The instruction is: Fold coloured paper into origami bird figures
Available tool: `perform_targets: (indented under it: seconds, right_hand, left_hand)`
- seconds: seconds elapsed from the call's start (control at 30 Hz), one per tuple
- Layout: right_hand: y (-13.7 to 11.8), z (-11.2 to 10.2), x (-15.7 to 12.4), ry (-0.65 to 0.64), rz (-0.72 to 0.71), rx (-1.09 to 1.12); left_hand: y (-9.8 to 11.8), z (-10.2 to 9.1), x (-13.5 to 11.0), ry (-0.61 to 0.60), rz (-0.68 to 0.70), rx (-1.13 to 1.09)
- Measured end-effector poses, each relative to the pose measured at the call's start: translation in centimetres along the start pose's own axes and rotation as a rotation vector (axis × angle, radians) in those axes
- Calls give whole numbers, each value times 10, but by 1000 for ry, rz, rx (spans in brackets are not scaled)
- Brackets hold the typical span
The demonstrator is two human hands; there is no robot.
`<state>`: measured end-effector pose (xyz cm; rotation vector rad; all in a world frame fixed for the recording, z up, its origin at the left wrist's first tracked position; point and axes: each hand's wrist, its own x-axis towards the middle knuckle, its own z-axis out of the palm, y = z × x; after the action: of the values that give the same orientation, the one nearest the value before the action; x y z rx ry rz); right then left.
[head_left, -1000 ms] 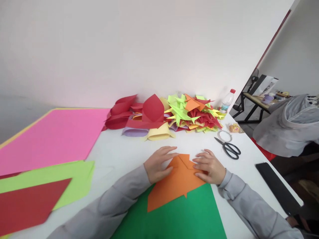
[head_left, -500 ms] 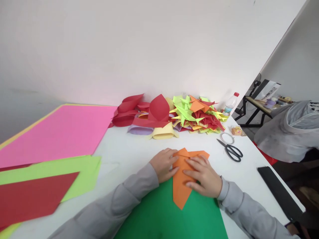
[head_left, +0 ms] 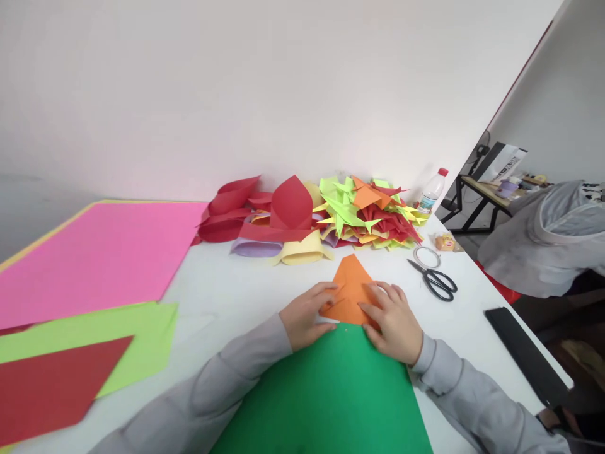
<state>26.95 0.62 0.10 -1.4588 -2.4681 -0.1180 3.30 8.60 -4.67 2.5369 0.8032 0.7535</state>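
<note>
A folded piece of orange paper [head_left: 350, 284] lies at the far edge of a large green sheet [head_left: 331, 397], its point directed away from me. My left hand [head_left: 309, 316] grips its left side, fingers on the surface and thumb at the lower edge. From the other side my right hand [head_left: 396, 323] holds the right edge, with its fingers bent over it. The fingertips cover both side edges of the paper. To the right of my right hand lie black-handled scissors [head_left: 439, 287] with the blades slightly apart.
Folded coloured paper shapes [head_left: 350, 214] and curled red paper pieces [head_left: 292, 205] are piled along the wall. Pink sheets [head_left: 123, 252] lie left. A bottle [head_left: 431, 194], tape roll [head_left: 415, 255] and black bar [head_left: 524, 353] are at right. Beyond the table sits another person [head_left: 529, 258].
The orange paper has gone from a long shape pointing toward me to a shorter one pointing away. My hands now hold its two sides, and the view has shifted slightly.
</note>
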Motion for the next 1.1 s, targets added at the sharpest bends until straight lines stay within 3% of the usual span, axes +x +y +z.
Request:
perform_targets:
  seconds: [0.13,0.2,0.37,0.47,0.6,0.73,0.9,1.0,1.1]
  right_hand:
    - [-15,1,0,224,66,146]
    - [-21,0,0,215,112,308]
    - [-29,-1,-1,-232,311,804]
    - [-28,4,1,-345,491,1081]
    - [-24,7,6,-513,581,1362]
    - [-24,7,9,-546,623,1429]
    - [-22,8,11,-624,654,1450]
    - [-20,9,10,-596,672,1442]
    - [-19,9,9,-626,698,1430]
  left_hand:
    - [6,-1,3,-32,-49,-75]
    - [8,-2,4,-38,-51,-100]
    - [14,-2,4,-8,-28,-117]
    - [15,0,3,6,-6,-78]
    - [13,3,1,0,32,-42]
    - [8,12,-2,34,69,-25]
    - [-2,28,-3,190,194,42]
    - [-7,27,-7,296,287,112]
    - [-6,21,-18,316,288,213]
